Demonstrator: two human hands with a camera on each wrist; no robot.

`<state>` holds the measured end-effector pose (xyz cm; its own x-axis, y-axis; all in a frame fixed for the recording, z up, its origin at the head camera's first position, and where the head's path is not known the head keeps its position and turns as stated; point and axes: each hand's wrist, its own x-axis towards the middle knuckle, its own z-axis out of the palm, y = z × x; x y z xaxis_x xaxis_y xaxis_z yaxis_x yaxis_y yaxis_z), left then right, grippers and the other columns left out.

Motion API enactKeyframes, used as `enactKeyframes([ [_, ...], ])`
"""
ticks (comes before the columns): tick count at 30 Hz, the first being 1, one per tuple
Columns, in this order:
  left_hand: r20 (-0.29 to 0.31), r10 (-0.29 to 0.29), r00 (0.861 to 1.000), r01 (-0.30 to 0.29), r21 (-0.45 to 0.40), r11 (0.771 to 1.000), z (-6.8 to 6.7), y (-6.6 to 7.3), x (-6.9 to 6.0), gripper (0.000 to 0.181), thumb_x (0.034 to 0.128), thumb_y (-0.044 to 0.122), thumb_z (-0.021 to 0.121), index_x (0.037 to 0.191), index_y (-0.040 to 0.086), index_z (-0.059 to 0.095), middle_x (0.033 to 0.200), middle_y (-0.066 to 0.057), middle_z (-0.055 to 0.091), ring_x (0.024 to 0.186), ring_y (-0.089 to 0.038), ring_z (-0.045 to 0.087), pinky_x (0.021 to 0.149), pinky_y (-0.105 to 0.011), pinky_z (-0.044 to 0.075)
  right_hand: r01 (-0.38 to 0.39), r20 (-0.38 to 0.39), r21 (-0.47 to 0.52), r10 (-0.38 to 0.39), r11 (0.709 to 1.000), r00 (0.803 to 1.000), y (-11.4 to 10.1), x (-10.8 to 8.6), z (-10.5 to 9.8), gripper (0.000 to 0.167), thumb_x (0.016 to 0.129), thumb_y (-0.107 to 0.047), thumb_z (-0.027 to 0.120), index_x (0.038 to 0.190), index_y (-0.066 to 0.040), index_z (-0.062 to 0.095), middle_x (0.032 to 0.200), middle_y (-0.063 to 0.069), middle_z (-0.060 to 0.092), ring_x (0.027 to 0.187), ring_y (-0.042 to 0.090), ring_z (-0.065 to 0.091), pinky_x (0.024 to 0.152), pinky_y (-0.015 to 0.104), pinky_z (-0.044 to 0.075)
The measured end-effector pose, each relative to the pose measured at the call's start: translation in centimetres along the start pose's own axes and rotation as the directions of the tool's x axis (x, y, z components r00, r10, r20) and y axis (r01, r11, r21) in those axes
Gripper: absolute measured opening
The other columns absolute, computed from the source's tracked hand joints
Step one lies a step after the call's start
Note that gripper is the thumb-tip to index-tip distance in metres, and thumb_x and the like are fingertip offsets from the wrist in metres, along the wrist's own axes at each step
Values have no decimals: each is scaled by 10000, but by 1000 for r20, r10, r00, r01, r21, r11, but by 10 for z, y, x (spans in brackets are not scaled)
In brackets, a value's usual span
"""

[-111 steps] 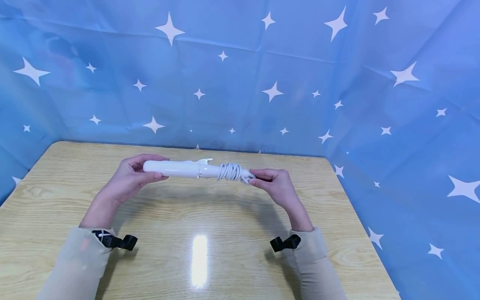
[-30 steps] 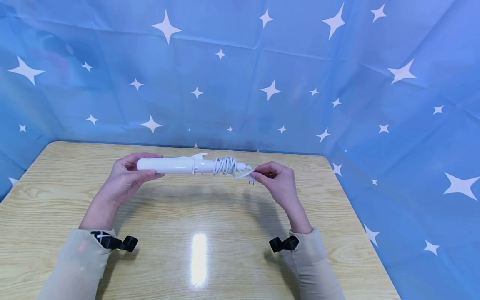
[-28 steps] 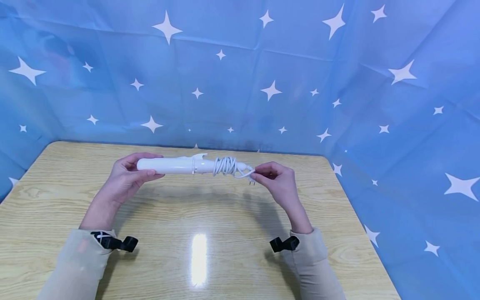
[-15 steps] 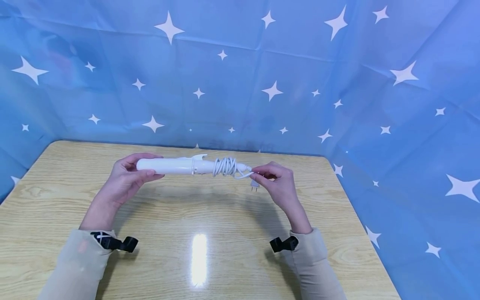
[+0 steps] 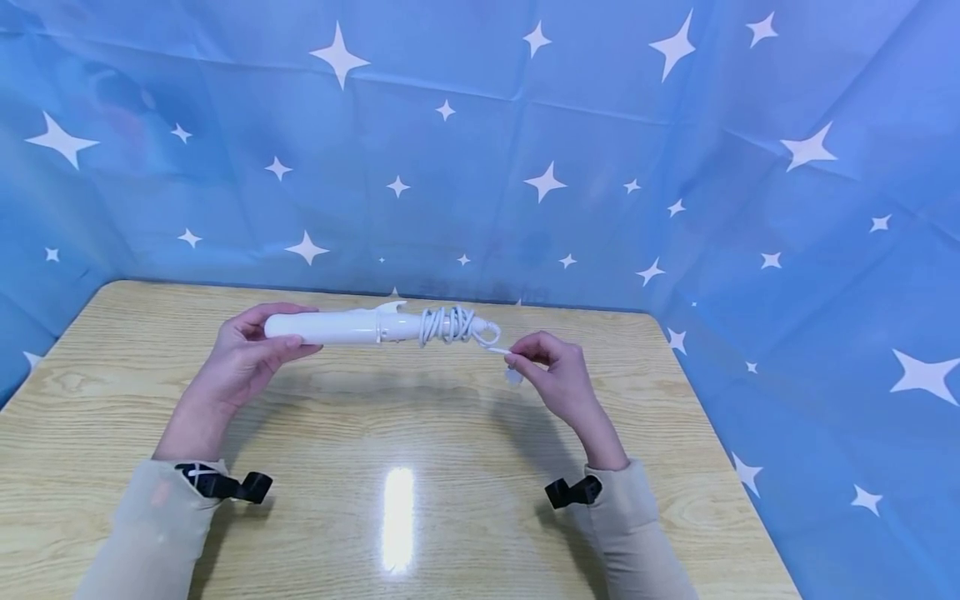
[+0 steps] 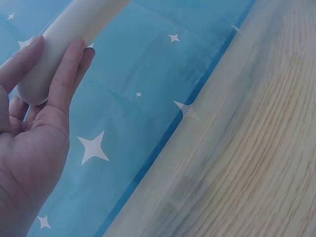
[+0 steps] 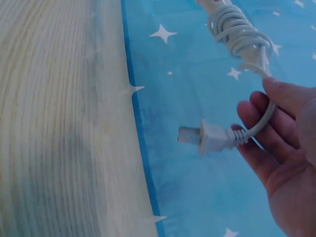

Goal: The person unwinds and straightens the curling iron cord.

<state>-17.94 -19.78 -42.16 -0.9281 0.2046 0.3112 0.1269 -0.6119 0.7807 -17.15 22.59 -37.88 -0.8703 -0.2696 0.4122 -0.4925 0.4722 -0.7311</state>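
A white curling iron (image 5: 326, 327) is held level above the table in the head view. My left hand (image 5: 243, 354) grips its thick barrel end between thumb and fingers; the left wrist view shows the rounded tip in that hand (image 6: 37, 143). A pale cord (image 5: 447, 325) is coiled several times around the handle. My right hand (image 5: 555, 375) pinches the cord's free end between thumb and fingers, a little right of the handle. In the right wrist view the two-prong plug (image 7: 215, 137) sticks out beside the fingers of the right hand (image 7: 291, 143).
Below the hands lies a wood-grain table (image 5: 315, 517) with a bright light reflection. A blue curtain with white stars (image 5: 480, 150) rises behind the table and along its sides. Each sleeve cuff carries a black wrist camera (image 5: 240, 486).
The right hand has drawn a short length of cord away from the handle, moving slightly right and down. The left hand and curling iron have shifted a little left and up.
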Motion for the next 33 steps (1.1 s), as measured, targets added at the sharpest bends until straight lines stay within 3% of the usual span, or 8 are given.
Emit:
enactKeyframes([
  [5,10,8,1000,-8,7,1000,-3,2,-1,461,911,-297,470,1231,-51,692,1265,-175,658,1198,-315,565,916,-450,599,-69,13,40,68,997,998,4,-3,-3,68,954,-62,736,1005,-22,756,840,87,725,710,255,675,604,222,559],
  [10,11,5,1000,-5,-1,1000,-5,0,-1,458,913,-293,476,1230,-45,693,1265,-178,657,1192,-315,571,913,-450,600,-138,-7,65,138,988,990,12,-5,-8,127,974,-105,723,1045,-6,758,851,140,716,714,278,654,545,233,523],
  [15,11,7,1000,-6,-29,1000,-6,-3,2,473,911,-297,464,1230,-37,697,1267,-177,661,1194,-306,585,921,-455,598,-205,-24,128,209,970,978,19,-4,-17,156,988,-93,702,1096,12,742,912,188,708,786,353,654,564,215,516],
  [20,11,14,1000,-14,-61,998,-8,-6,3,479,908,-305,456,1214,-33,704,1262,-187,665,1195,-304,591,917,-465,599,-225,-23,163,232,961,972,23,-5,-23,180,986,-73,699,1131,30,722,928,188,693,793,359,637,573,217,515],
  [28,10,16,1000,-15,-91,996,-11,-5,3,475,913,-307,444,1185,-23,710,1252,-200,670,1194,-313,602,914,-468,599,-252,18,143,252,957,968,28,-7,-23,191,965,-77,727,1124,28,715,934,167,705,822,418,649,626,270,583],
  [33,12,22,1000,-21,-104,994,-10,-5,4,482,912,-313,425,1170,-22,710,1240,-198,670,1187,-313,603,914,-470,599,-268,32,118,266,956,963,26,-5,-21,208,937,-58,755,1134,2,727,983,148,725,848,303,695,703,290,618],
])
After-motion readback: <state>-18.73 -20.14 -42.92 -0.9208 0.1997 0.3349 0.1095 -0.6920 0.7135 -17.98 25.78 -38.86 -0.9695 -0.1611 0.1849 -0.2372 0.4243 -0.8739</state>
